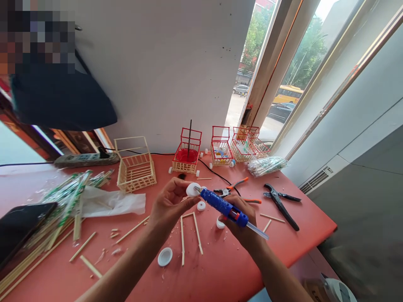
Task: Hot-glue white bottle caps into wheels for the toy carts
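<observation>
Between its thumb and fingers, my left hand [173, 200] pinches a white round plastic cap [192, 189]. My right hand [241, 216] is wrapped round a blue hot glue gun [220, 203], and the nozzle meets the cap's face or is very close to it. A clear glue stick [257, 230] juts from the back of the gun. Below the hands lie a three-sided stick frame [189, 214], a white lid [165, 256] and a small white cap [201, 206]. Another white cap [221, 223] sits beside my right hand, partly hidden by it.
A plain stick basket [137, 172] stands at the back left, near red-trimmed stick carts [187, 157] along the wall. Pliers [229, 191] and black cutters [281, 205] lie to the right. Wrapped sticks [72, 197] and a phone [25, 226] are at left.
</observation>
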A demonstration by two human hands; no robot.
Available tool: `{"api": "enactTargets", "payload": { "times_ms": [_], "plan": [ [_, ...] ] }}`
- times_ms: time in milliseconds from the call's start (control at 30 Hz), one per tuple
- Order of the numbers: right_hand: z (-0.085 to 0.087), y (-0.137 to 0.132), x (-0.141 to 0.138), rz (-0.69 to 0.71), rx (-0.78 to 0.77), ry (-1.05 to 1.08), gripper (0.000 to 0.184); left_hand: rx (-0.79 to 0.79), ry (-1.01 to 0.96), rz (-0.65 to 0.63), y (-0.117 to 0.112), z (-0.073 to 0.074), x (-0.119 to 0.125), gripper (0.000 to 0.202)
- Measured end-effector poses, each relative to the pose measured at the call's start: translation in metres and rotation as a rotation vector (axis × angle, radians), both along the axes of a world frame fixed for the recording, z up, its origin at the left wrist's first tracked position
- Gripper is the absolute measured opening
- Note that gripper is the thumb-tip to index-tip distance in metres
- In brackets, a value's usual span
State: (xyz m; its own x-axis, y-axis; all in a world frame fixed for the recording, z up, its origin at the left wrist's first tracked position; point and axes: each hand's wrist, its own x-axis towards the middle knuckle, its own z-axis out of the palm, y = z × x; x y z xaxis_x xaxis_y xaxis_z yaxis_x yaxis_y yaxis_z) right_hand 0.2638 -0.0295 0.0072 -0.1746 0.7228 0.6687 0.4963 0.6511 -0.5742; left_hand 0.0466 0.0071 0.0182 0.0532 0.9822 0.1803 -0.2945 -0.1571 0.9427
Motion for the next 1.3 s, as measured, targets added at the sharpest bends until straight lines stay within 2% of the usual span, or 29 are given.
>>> {"api": "enactTargets", "payload": {
  "times_ms": [167,267,400,567,700,900,1067,1300],
  "plan": [
    [0.001,-0.002,0.001,0.027,0.037,-0.011,0.017,0.002,-0.028,0.031,-0.007,-0.001,-0.004,0.041],
    [0.002,-0.004,0.001,0.048,-0.019,0.015,0.015,0.012,-0.036,0.061,-0.012,-0.005,-0.007,0.041],
    [0.000,-0.002,-0.001,0.107,-0.223,0.191,0.025,0.007,-0.028,0.077,-0.020,-0.010,-0.014,0.041],
    [-0.003,0.003,-0.007,0.372,-0.600,0.397,0.053,-0.014,-0.051,0.038,-0.025,-0.021,-0.023,0.039],
    [0.000,0.003,-0.013,0.445,-0.783,0.479,0.059,-0.017,-0.060,0.073,-0.023,-0.034,-0.028,0.041],
    [-0.004,0.004,-0.015,0.507,-0.924,0.570,0.060,0.014,-0.035,0.091,-0.021,-0.048,-0.037,0.037],
    [-0.006,0.006,-0.015,0.550,-1.022,0.617,0.058,0.028,-0.019,0.099,-0.022,-0.049,-0.036,0.036],
    [-0.006,0.005,-0.017,0.518,-1.074,0.590,0.061,0.018,-0.044,0.159,-0.025,-0.052,-0.028,0.040]
  ]
}}
